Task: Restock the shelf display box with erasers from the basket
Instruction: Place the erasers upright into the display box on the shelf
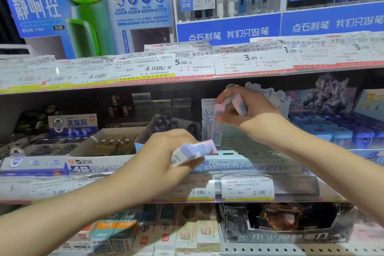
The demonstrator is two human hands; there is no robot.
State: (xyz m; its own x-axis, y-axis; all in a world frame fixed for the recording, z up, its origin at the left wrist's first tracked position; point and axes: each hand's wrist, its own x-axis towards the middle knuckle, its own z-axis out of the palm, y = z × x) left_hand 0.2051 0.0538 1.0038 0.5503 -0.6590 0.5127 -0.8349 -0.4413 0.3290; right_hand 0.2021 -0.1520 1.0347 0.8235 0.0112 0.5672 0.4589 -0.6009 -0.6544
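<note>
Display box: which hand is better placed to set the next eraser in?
Probably the right hand: it holds erasers upright directly above the display box. The left hand grips a stack of erasers nearer its front-left edge.

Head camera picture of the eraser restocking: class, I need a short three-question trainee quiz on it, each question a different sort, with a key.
1. True or false: the left hand is empty.
2. The right hand holds erasers over which box? A) the pale blue display box B) the white 4B eraser box
3. Fill in: the price tag under the display box reads ___ yuan.

Key: 1 false; 2 A; 3 2.0
</note>
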